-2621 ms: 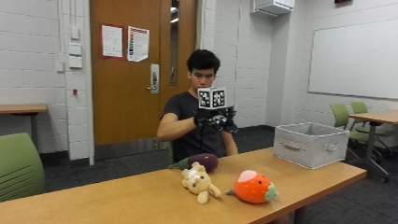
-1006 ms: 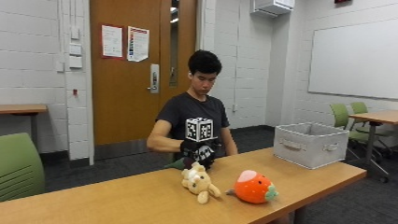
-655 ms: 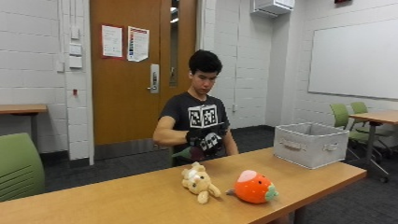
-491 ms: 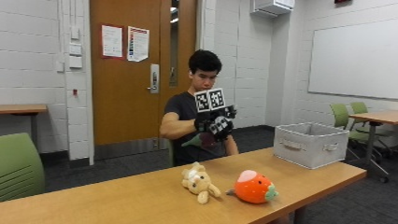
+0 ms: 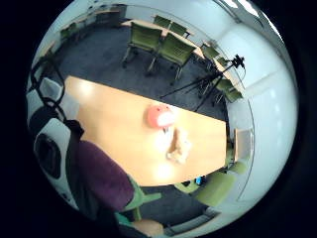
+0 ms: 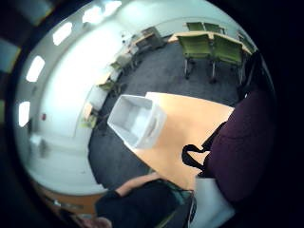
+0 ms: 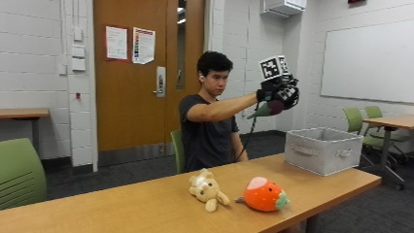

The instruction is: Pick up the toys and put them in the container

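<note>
In the outside view the gloved right hand (image 7: 279, 95) is raised at head height and grips a purple plush eggplant (image 7: 270, 108) with a green stalk end. It is held up between the person and the grey fabric container (image 7: 322, 150), which stands on the table's right end. The purple eggplant (image 5: 101, 181) fills one side of the little finger side palm view and also bulks large in the thumb side palm view (image 6: 242, 147). The open container (image 6: 137, 120) shows empty below the palm. A beige plush bear (image 7: 206, 189) and an orange plush strawberry (image 7: 262, 194) lie on the wooden table (image 7: 129, 206).
Green chairs (image 7: 21, 172) stand at the left and behind the person. Another table (image 7: 394, 121) with green chairs is at the far right. A tripod (image 5: 213, 79) stands on the floor across the table.
The hand went down to the table behind the bear, took hold of the purple eggplant, and has lifted it up and to the right toward the container.
</note>
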`<action>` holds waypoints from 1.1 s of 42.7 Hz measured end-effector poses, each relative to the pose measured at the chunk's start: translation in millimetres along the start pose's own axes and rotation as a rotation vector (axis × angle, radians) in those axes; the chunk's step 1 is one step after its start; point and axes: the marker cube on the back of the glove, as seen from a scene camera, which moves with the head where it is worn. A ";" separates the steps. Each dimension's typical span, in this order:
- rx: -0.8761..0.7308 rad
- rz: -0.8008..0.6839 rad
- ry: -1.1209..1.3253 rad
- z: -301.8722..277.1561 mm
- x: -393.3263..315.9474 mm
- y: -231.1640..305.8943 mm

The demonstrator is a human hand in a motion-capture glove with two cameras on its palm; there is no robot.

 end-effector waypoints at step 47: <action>-0.250 -0.229 0.015 106.9 -205.3 -129.8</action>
